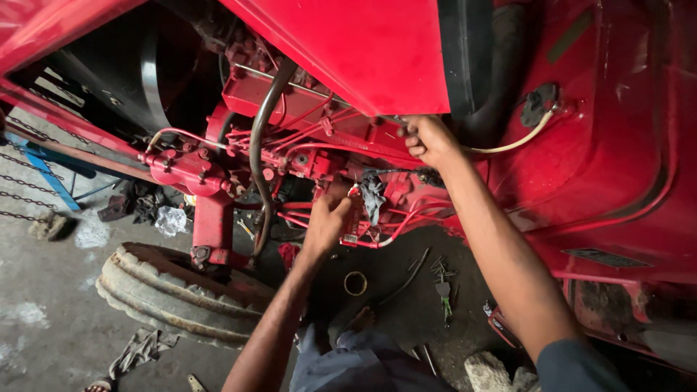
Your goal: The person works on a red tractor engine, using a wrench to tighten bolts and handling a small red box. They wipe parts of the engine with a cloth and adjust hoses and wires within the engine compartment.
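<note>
The person's left hand (328, 218) was pressed against the red engine block (290, 145) of the tractor, its fingers (340, 199) curled onto a red fitting beside a dark rag (373, 194) that hung over the thin red fuel pipes (406, 218). Whether those fingers gripped anything or only rested there could not be told, since the palm hid the contact. The right hand (430, 139) was higher up and to the right, just under the edge of the red hood panel (363, 51), with its fingers (414, 141) clenched around a small part or tool that stayed hidden inside the fist. Both hands were on the same side of the engine, close together with the rag between them. A black curved hose (260, 138) ran down the engine to the left of the left hand. Below it lay a worn front tyre (167, 290) on the concrete floor (43, 341). On the dirty floor beneath the hands sat a small metal ring (355, 283) and a scatter of small loose metal parts (443, 279). The person's bare foot (361, 318) showed near the ring, and a crumpled grey cloth (141, 348) lay by the tyre
</note>
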